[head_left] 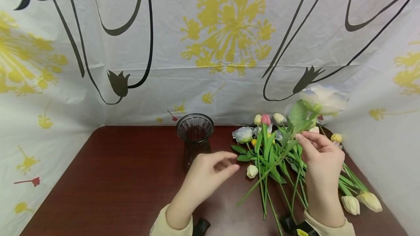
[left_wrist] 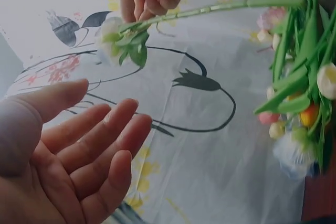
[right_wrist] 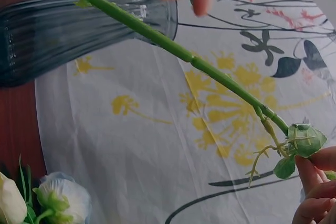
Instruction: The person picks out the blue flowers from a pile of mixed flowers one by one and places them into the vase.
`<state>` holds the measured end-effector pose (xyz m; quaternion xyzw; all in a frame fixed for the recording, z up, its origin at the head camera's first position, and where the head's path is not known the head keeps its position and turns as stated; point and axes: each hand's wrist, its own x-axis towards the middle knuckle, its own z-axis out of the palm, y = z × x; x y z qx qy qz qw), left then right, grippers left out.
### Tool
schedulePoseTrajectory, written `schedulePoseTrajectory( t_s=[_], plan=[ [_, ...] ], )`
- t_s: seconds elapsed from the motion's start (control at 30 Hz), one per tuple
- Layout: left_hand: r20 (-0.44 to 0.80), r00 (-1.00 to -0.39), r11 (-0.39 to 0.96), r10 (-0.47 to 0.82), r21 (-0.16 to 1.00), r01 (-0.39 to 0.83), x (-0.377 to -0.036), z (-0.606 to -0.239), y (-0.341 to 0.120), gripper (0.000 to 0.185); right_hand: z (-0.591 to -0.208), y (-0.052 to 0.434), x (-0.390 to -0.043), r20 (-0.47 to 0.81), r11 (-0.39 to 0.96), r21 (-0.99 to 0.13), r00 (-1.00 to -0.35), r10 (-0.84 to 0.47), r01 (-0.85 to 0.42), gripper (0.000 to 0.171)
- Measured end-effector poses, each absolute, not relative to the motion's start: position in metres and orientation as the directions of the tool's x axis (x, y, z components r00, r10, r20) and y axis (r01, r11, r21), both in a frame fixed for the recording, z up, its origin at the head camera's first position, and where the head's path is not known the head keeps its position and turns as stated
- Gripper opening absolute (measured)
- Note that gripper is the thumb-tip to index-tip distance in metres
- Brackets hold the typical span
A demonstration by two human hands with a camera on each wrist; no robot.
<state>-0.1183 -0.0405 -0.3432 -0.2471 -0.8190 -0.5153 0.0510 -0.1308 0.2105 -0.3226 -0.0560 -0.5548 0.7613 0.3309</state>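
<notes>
A white, blue-tinged flower (head_left: 323,99) on a long green stem (right_wrist: 210,69) is raised over the right side of the table. My right hand (head_left: 323,166) pinches that stem between thumb and fingers, just below the bloom and beside its leaves (right_wrist: 307,139). The stem's cut end slants down toward the table's middle. My left hand (head_left: 206,177) holds nothing; its fingers are loosely bent and spread, with the palm showing in the left wrist view. Behind the left hand stands a ribbed, dark-tinted glass vase (head_left: 195,134), its lower part partly hidden by that hand.
A pile of flowers lies on the right of the dark red table (head_left: 131,181), with pink, white and yellow tulips (head_left: 350,205) and a pale blue bloom (head_left: 242,134). Small black objects (head_left: 201,225) sit near the front edge. A patterned curtain (head_left: 164,54) hangs behind.
</notes>
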Motion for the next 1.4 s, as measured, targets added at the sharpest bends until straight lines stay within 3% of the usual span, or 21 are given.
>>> schedulePoseTrajectory(
  t_s=[0.57, 1.4],
  plan=[
    [0.397, -0.76, 0.31, 0.514, 0.74, 0.596, -0.119, -0.366, -0.002, 0.023, -0.327, 0.186, -0.125, 0.301, -0.09, -0.913, -0.807, 0.509, -0.397, 0.008],
    [0.361, -0.751, 0.38, 0.552, 0.694, 0.612, -0.124, -0.367, -0.005, 0.023, -0.328, 0.18, -0.123, 0.368, 0.125, -0.928, -0.818, 0.442, -0.35, 0.007]
  ],
)
